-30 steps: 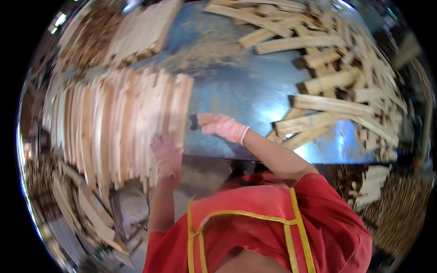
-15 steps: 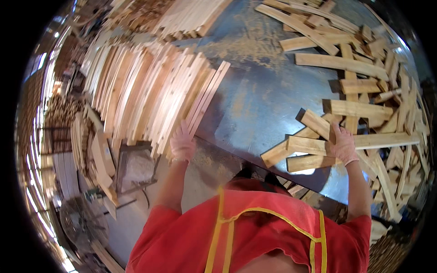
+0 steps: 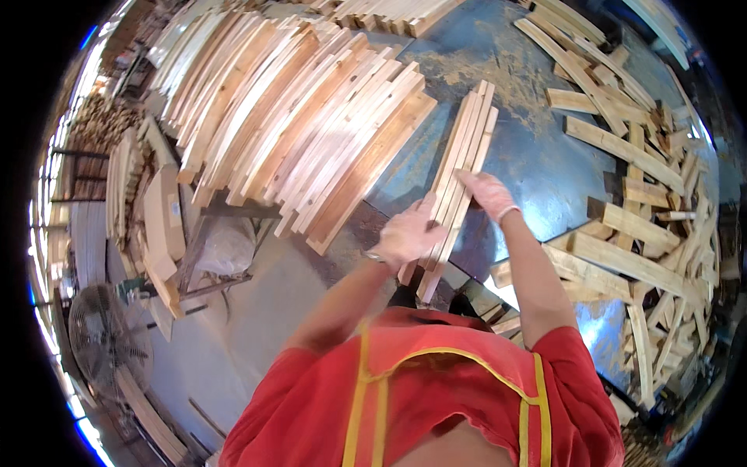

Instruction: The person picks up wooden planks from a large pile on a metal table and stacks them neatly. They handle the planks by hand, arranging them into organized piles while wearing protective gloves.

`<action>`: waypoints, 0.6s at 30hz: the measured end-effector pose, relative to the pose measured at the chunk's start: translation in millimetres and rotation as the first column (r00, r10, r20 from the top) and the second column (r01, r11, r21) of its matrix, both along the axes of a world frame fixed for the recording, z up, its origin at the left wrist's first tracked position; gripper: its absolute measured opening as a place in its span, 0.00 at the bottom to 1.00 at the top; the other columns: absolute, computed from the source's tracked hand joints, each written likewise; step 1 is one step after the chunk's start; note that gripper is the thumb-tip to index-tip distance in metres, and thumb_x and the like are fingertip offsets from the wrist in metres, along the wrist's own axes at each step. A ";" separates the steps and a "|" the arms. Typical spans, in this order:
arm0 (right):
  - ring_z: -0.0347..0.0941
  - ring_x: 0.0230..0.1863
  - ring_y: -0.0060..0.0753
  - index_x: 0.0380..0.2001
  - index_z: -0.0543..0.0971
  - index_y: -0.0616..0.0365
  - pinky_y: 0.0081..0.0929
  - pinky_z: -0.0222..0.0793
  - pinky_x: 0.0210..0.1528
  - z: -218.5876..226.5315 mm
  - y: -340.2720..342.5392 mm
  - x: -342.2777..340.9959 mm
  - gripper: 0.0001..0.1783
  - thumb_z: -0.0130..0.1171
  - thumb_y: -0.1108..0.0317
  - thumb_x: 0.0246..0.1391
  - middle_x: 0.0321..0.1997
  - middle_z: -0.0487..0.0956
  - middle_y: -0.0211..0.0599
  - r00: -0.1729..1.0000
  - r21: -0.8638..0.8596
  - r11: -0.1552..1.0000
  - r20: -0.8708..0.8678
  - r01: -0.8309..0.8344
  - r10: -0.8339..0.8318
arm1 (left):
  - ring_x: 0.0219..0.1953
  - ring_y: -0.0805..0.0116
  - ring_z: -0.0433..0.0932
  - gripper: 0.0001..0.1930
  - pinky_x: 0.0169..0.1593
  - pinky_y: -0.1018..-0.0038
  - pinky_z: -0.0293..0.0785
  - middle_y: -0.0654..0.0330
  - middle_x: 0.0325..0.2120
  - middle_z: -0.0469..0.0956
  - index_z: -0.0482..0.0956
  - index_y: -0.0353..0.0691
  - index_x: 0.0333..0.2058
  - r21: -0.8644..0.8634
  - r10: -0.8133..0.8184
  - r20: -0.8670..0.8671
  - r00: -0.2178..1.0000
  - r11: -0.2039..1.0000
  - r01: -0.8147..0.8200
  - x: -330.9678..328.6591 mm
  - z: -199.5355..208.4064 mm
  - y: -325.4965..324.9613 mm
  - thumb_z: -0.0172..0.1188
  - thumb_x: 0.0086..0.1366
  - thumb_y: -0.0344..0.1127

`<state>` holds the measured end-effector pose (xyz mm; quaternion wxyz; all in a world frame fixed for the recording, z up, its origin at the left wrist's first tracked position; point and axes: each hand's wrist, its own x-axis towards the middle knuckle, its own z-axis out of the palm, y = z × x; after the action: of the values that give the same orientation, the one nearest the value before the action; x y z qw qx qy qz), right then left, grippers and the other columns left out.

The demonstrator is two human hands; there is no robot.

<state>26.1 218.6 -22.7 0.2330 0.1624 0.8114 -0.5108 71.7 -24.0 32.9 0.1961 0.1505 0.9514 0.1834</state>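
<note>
Several long, narrow wooden strips [image 3: 465, 148] lie side by side, their near ends reaching past the edge of the metal table [image 3: 545, 167]. My left hand [image 3: 408, 233], in a pale glove, is closed around their left side close to the near end. From the right, my gloved right hand [image 3: 490, 196] grips the strips' edge about midway, fingertips on the upper face. Left of the strips is a broad row of similar wooden strips [image 3: 311, 124], packed side by side with uneven ends.
A jumbled heap of short wood pieces [image 3: 646, 257] covers the right side. Sawdust [image 3: 498, 70] is scattered on the tabletop. Another stack of boards [image 3: 393, 14] sits at the far edge. At lower left stand a fan [image 3: 97, 331] and a clear plastic bag [image 3: 226, 247].
My right hand has left the short pieces at right and come to the strips. My left hand has moved right, with a few strips now apart from the row. The view has shifted.
</note>
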 end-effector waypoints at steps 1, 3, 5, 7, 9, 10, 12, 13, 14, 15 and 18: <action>0.78 0.63 0.52 0.57 0.78 0.73 0.41 0.70 0.66 28.9 -30.1 -5.0 0.46 0.62 0.34 0.58 0.58 0.82 0.64 0.967 -0.079 0.996 0.254 0.045 -0.024 | 0.64 0.45 0.75 0.39 0.68 0.54 0.70 0.46 0.60 0.76 0.62 0.44 0.69 -0.004 -0.112 -0.176 0.978 0.994 0.113 -0.5 -20.8 -44.5 0.68 0.63 0.47; 0.75 0.67 0.57 0.60 0.76 0.76 0.40 0.68 0.69 -0.5 -43.4 -0.2 0.49 0.63 0.35 0.57 0.60 0.80 0.68 0.988 0.111 0.984 0.039 0.143 -0.148 | 0.71 0.51 0.66 0.34 0.74 0.51 0.58 0.51 0.60 0.75 0.72 0.43 0.62 -0.141 -0.297 -0.295 0.908 0.953 0.266 -14.0 16.2 -92.7 0.72 0.59 0.48; 0.77 0.64 0.59 0.62 0.75 0.74 0.39 0.71 0.68 35.8 -77.1 -2.3 0.46 0.63 0.39 0.58 0.60 0.80 0.67 0.993 0.172 0.978 0.019 0.116 -0.121 | 0.69 0.52 0.67 0.28 0.73 0.47 0.59 0.55 0.59 0.75 0.75 0.42 0.60 -0.372 -0.572 -0.349 0.742 0.812 0.451 -18.9 -18.3 -187.3 0.67 0.61 0.38; 0.80 0.58 0.58 0.62 0.78 0.59 0.40 0.75 0.65 45.2 -99.5 -11.2 0.36 0.59 0.43 0.61 0.56 0.82 0.64 0.999 0.157 0.987 0.002 -0.033 0.033 | 0.69 0.52 0.67 0.25 0.73 0.47 0.60 0.54 0.59 0.74 0.76 0.41 0.59 -0.389 -0.603 -0.424 0.676 0.795 0.465 -26.9 -36.4 -218.2 0.64 0.62 0.33; 0.80 0.59 0.58 0.61 0.80 0.59 0.41 0.73 0.65 78.8 -118.3 -17.6 0.36 0.60 0.42 0.60 0.59 0.80 0.65 0.984 0.034 0.987 -0.080 -0.157 0.159 | 0.71 0.51 0.66 0.30 0.75 0.50 0.59 0.50 0.63 0.72 0.75 0.41 0.63 -0.383 -0.476 -0.546 0.689 0.874 0.300 -21.8 -14.3 -213.4 0.62 0.60 0.30; 0.79 0.61 0.57 0.60 0.78 0.71 0.40 0.72 0.67 33.8 -135.5 -27.6 0.43 0.65 0.41 0.55 0.61 0.79 0.68 0.993 0.086 0.995 -0.109 0.046 -0.037 | 0.72 0.48 0.64 0.36 0.76 0.50 0.58 0.47 0.67 0.68 0.68 0.41 0.69 -0.356 -0.388 -0.558 0.734 0.910 0.211 -29.9 -0.5 -201.3 0.65 0.61 0.33; 0.78 0.61 0.56 0.60 0.75 0.75 0.40 0.71 0.66 22.1 -146.9 -39.6 0.48 0.67 0.38 0.54 0.59 0.81 0.64 0.997 -0.030 0.999 -0.066 0.045 -0.047 | 0.74 0.44 0.62 0.44 0.76 0.51 0.58 0.44 0.71 0.64 0.60 0.40 0.75 -0.277 -0.235 -0.537 0.810 0.956 0.094 -40.3 21.5 -176.8 0.67 0.62 0.36; 0.80 0.57 0.53 0.58 0.77 0.72 0.39 0.72 0.63 33.5 -143.8 -40.9 0.43 0.66 0.41 0.55 0.56 0.83 0.60 1.000 -0.039 0.999 -0.025 0.011 -0.012 | 0.74 0.43 0.61 0.45 0.76 0.52 0.58 0.43 0.72 0.63 0.59 0.39 0.75 -0.220 -0.173 -0.519 0.837 0.973 0.064 -42.2 30.6 -161.2 0.68 0.62 0.37; 0.80 0.58 0.53 0.60 0.76 0.69 0.39 0.73 0.63 46.7 -131.4 -29.6 0.42 0.66 0.42 0.55 0.56 0.83 0.59 0.997 -0.146 0.989 -0.070 0.010 -0.020 | 0.74 0.42 0.61 0.45 0.76 0.50 0.58 0.44 0.72 0.63 0.60 0.39 0.75 -0.178 -0.191 -0.514 0.836 0.977 0.114 -37.7 35.0 -148.6 0.69 0.61 0.38; 0.80 0.59 0.53 0.63 0.75 0.66 0.39 0.73 0.63 60.5 -114.8 -13.8 0.42 0.65 0.43 0.55 0.57 0.83 0.59 0.993 -0.239 0.971 -0.112 0.009 -0.037 | 0.74 0.42 0.60 0.45 0.76 0.49 0.57 0.44 0.72 0.63 0.60 0.39 0.74 -0.124 -0.210 -0.505 0.837 0.978 0.170 -36.3 35.8 -136.2 0.70 0.60 0.40; 0.79 0.61 0.49 0.65 0.77 0.57 0.35 0.73 0.63 78.5 -37.7 79.2 0.36 0.62 0.47 0.59 0.58 0.83 0.52 0.900 -0.177 0.951 -0.317 0.253 -0.298 | 0.73 0.40 0.60 0.45 0.75 0.46 0.57 0.43 0.70 0.64 0.64 0.38 0.72 -0.086 -0.343 -0.506 0.791 0.933 0.350 -33.8 24.6 -92.8 0.72 0.58 0.43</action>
<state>105.3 181.0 55.9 0.0249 0.1694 0.7728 -0.6111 37.8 -116.8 57.5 -0.0349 0.3667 0.9239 0.1035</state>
